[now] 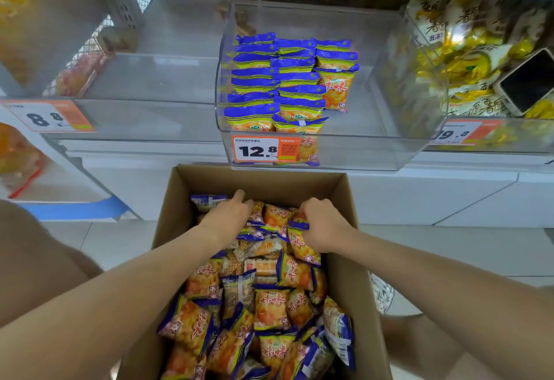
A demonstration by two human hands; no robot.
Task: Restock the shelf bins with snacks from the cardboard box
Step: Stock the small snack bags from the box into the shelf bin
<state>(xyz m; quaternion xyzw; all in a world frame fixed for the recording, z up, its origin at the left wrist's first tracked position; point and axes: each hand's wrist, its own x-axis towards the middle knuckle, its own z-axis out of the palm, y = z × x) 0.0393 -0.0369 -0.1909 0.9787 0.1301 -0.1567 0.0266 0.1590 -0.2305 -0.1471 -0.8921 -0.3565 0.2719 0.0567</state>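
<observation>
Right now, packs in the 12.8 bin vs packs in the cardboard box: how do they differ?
The bin packs stand in tidy overlapping rows, blue seams up; the box packs lie jumbled, facing all ways. The bin packs are untouched; the left hand and right hand reach among the box packs, the right gripping one. Both share the blue-and-orange wrapper.

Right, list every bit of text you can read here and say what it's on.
"12.8": price tag on the middle bin.
"8.8": price tag on the left bin.
"9.8", with a digit before it partly hidden: price tag on the right bin.
"咪咪": orange snack packs in the cardboard box.
Tags' small print and the yellow packs' writing: too small or blurred to read.
</observation>
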